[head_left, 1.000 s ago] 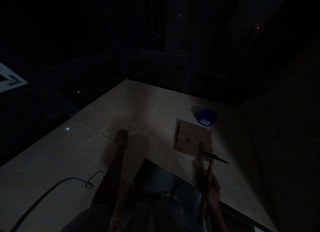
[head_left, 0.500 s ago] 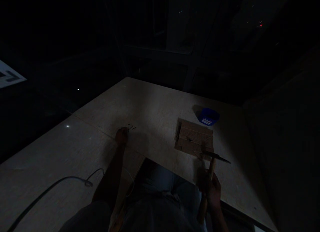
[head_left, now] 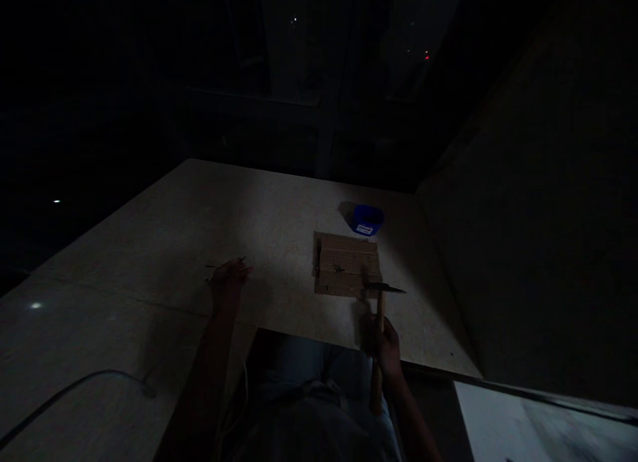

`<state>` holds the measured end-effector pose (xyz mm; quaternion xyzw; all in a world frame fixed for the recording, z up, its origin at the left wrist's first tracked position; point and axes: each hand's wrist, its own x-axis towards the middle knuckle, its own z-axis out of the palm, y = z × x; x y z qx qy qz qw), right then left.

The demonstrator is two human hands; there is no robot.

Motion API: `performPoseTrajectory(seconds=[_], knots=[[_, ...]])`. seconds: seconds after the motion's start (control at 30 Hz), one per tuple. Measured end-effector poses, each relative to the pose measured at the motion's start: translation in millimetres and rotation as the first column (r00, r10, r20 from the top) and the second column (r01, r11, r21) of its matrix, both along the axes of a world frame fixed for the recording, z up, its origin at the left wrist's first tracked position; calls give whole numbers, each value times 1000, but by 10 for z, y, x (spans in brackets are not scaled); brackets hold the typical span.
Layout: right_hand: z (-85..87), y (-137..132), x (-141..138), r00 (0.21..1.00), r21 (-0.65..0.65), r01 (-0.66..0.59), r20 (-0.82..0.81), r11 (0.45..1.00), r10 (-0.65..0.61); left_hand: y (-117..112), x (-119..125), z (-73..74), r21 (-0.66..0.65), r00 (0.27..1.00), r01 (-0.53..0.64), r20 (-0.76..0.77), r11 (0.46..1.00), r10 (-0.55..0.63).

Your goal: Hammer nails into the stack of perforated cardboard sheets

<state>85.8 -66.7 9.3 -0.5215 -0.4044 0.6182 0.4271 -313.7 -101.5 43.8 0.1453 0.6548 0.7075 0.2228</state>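
Observation:
My right hand (head_left: 389, 347) is wrapped round the wooden handle of a hammer (head_left: 379, 309), with its thin dark head up near the cardboard. At the left, my left hand (head_left: 229, 284) is closed above the table, and a thin dark nail (head_left: 242, 259) sticks out at its fingertips. Beside that hand lie more small nails (head_left: 210, 266), partly hidden by it. A piece of brown cardboard (head_left: 349, 256) lies flat in front of the hammer, with a few small dark bits (head_left: 339, 269) on it, too dim to make out.
A blue tub (head_left: 367, 221) with a white label stands behind the cardboard on the pale table (head_left: 279, 209). A grey cable (head_left: 74, 385) runs across the table's near left. A dark wall (head_left: 523, 249) rises at the right. The room is very dim.
The view has swung to the right. My left hand has come away from the nails on the table, a nail at its fingertips. My right hand keeps hold of the hammer.

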Motion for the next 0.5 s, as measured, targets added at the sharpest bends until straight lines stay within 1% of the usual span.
performPoseTrajectory(seconds=[0.07, 0.13, 0.2, 0.27, 0.37, 0.43, 0.5], knots=[[-46, -7, -1, 999, 13, -13, -34, 1000, 13, 176, 289, 38, -29, 989, 143, 30, 989, -142], [-92, -13, 1, 998, 28, -13, -54, 1000, 15, 356, 571, 45, -50, 965, 260, 49, 964, -258], [-125, -13, 3, 998, 36, -8, -65, 999, 10, 527, 820, 16, -55, 933, 356, 70, 933, -353], [-145, -7, 5, 998, 36, -1, -67, 999, 3, 675, 1017, -42, -50, 895, 442, 86, 896, -437], [-160, 4, 8, 997, 31, -1, -73, 1000, 3, 846, 1204, -145, -57, 828, 561, 67, 826, -557], [-163, 8, 7, 997, 25, -4, -80, 1000, 6, 934, 1270, -199, -95, 771, 633, -9, 768, -637], [-158, 11, 2, 996, 18, -1, -90, 1000, 3, 1010, 1307, -225, -150, 718, 674, -99, 724, -689]])
